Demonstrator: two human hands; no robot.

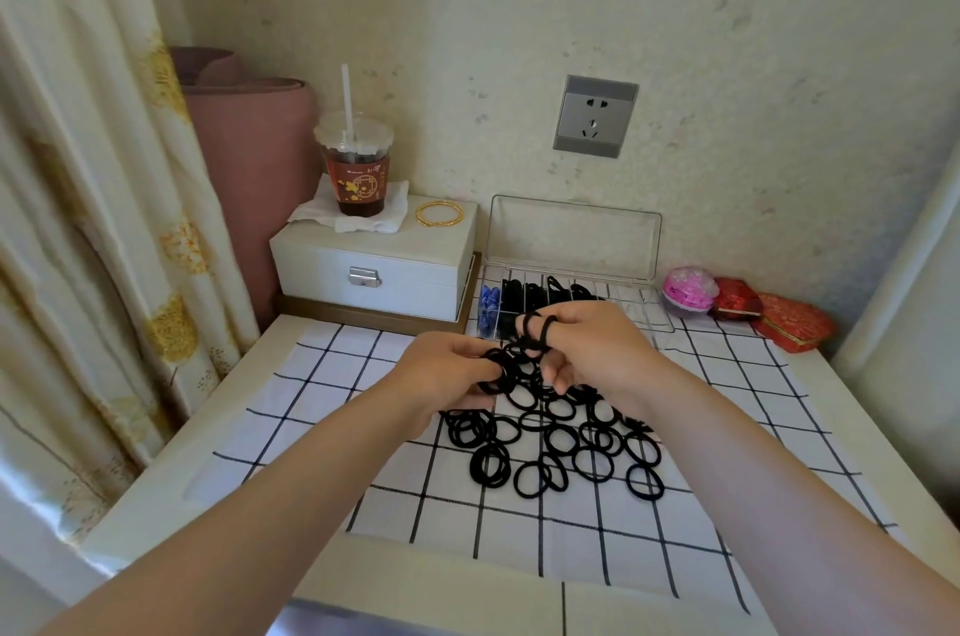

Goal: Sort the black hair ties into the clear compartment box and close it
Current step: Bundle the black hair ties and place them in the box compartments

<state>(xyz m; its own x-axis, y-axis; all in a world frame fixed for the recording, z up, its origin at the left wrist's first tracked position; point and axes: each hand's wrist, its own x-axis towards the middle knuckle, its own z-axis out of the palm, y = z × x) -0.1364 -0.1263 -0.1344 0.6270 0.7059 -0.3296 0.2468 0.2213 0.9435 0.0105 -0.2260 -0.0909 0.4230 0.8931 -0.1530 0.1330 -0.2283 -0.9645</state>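
Note:
Several black hair ties lie in a loose pile on the white checked cloth. My left hand pinches a bunch of ties at the pile's far left. My right hand is just above the pile with a few ties looped around its raised fingers. Behind both hands stands the clear compartment box, its lid upright against the wall. Its left compartments hold blue pieces and black ties; my hands hide the box's front.
A white jewellery case at the back left carries a cup with a straw and gold bangles. A pink round item and red boxes sit at the back right. A curtain hangs left.

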